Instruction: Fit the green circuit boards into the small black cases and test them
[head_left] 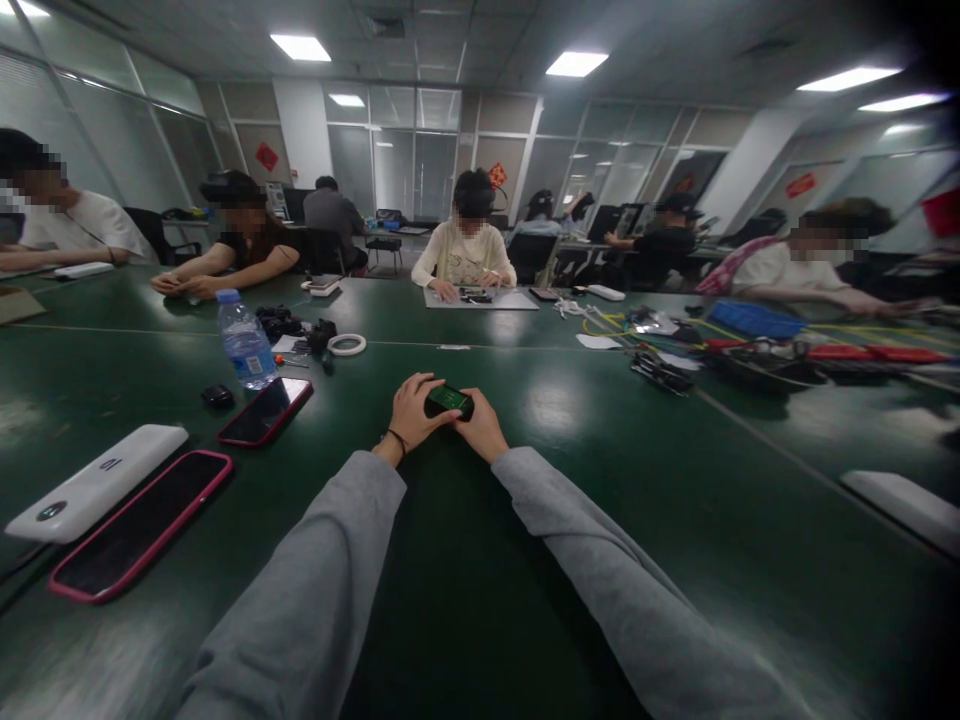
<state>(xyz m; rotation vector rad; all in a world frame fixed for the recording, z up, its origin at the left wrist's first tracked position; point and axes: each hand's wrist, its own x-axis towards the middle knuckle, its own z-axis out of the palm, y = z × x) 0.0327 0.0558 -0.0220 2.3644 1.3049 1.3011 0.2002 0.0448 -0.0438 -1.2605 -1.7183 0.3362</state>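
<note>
Both my hands meet at the middle of the dark green table (570, 560), in grey sleeves. A small black part with a green face (449, 400) lies between them. My left hand (412, 412) curls over its left end, fingers on top. Against its right end presses my right hand (480, 425). A dark band circles my left wrist.
To the left lie two pink-cased phones (140, 523) (265, 411), a white power bank (96, 482), a water bottle (246, 341), a small black case (217, 396) and a white ring (346, 344). Cables and tools (750, 350) crowd the right. Several people sit around the far side.
</note>
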